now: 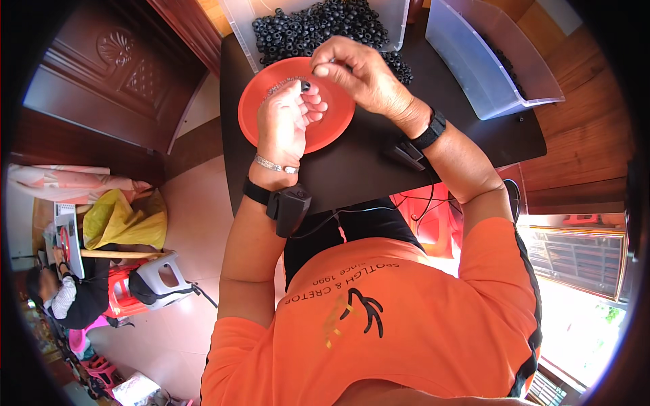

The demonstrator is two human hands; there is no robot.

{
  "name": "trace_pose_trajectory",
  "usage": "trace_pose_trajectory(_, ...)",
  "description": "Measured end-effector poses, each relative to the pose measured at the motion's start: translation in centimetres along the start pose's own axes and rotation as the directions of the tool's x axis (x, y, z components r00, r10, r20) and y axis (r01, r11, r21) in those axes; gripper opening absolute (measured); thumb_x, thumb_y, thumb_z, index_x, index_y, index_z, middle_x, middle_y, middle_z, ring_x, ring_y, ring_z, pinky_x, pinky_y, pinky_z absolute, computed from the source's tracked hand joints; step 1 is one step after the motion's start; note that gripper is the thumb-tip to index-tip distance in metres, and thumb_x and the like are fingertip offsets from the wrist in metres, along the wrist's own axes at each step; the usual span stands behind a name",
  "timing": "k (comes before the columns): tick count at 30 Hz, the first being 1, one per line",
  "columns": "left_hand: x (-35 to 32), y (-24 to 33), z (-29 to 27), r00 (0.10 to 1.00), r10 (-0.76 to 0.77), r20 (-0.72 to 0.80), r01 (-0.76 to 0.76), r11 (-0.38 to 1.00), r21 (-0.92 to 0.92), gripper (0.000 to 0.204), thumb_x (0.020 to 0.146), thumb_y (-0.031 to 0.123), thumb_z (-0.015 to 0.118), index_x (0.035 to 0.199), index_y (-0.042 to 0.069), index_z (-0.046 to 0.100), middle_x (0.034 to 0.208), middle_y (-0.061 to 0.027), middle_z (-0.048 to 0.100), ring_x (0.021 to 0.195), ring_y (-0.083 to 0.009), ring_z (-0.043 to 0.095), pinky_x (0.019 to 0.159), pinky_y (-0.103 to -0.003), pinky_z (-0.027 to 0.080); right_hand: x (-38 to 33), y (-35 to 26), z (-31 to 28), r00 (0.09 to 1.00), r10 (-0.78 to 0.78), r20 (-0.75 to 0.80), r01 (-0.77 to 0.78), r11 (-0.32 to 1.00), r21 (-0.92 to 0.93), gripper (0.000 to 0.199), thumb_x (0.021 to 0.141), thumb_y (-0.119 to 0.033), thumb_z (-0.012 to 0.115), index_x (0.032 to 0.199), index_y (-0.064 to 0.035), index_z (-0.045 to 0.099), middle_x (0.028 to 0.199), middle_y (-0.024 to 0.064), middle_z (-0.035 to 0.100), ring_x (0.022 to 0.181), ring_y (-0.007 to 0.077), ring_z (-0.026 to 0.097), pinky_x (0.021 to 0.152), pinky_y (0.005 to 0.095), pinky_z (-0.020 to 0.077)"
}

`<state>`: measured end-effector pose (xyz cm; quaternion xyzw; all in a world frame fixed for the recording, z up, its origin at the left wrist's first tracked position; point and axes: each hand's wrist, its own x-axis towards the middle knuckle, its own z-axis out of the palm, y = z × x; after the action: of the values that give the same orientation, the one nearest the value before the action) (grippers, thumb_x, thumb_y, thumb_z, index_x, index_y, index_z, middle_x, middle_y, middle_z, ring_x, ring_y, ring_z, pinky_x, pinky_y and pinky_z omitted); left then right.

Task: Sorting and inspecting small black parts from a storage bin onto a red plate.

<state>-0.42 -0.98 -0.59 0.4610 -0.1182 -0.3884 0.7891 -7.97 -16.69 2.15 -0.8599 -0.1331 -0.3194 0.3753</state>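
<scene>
My left hand [283, 120] is over the red plate [336, 125], pinching a small black ring-shaped part [305, 86] between thumb and fingertip. Up and to the right of it, my right hand [362, 78] also hovers above the plate's rim. Its thumb and index finger are pressed together; whatever lies between them is too small to make out. Small silvery pieces [276, 88] lie on the plate, partly covered by my left hand. Behind the plate, a clear plastic bin [242, 30] lies tipped toward me, with many black ring-shaped parts [318, 28] spilling out onto the table.
A second translucent bin [467, 64] at the right of the dark table [433, 135] holds more black parts. Cables [426, 203] hang at the table's near edge. At the far left, another person [68, 298] is beside a red and grey stool [152, 284] and a yellow bag [128, 220].
</scene>
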Motion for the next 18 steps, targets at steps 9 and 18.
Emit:
trace_pose_trajectory(9,0.7,0.7,-1.1,0.996,0.011,0.089,0.009,0.975,-0.221,0.027,0.094,0.025,0.045,0.093,0.001,0.057,0.084,-0.0085,0.059,0.076,-0.0219,0.059,0.070,-0.031,0.046,-0.1,1.2,-0.7,0.995,0.052,0.081,-0.034,0.978,-0.207,0.007,0.085,-0.007,0.061,0.090,-0.0018,0.061,0.089,0.0070,0.062,0.084,0.0194,0.061,0.073,0.0293,0.0489)
trace_pose_trajectory(18,1.4,3.6,-3.8,0.970,0.145,-0.194,-0.216,0.881,-0.422,0.025,0.093,0.024,0.044,0.096,0.001,0.055,0.089,-0.0086,0.057,0.081,-0.0239,0.055,0.076,-0.036,0.044,3.0,0.8,0.0,0.920,0.110,0.376,0.015,0.949,-0.314,0.013,0.077,-0.007,0.063,0.089,-0.0027,0.065,0.088,0.0099,0.064,0.078,0.0255,0.062,0.069,0.0338,0.0495)
